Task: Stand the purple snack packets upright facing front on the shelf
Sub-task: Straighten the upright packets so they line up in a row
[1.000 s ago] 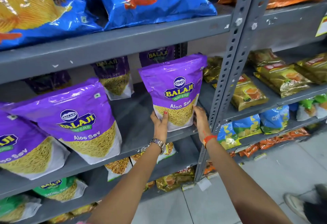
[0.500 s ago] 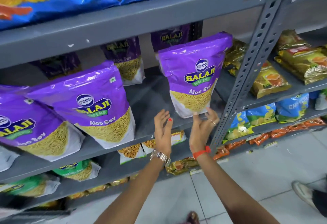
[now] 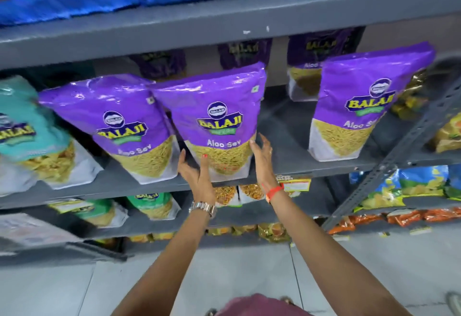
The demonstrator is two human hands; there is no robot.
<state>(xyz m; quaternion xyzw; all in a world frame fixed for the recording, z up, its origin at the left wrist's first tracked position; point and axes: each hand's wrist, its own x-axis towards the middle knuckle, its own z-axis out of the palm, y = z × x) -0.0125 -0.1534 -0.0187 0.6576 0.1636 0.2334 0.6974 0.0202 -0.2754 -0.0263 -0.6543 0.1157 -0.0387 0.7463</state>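
the middle purple packet point(image 3: 219, 121) is stood at the front edge of the grey shelf point(image 3: 294, 168), label outward. its lower sides are flanked by the left hand point(image 3: 197, 173) and right hand point(image 3: 262, 161), both open, presumably for squaring.

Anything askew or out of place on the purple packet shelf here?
Mildly. The middle purple packet between the left hand and right hand overlaps the left purple packet, and both lean. The right purple packet stands apart across a gap. No spill or damage shows.
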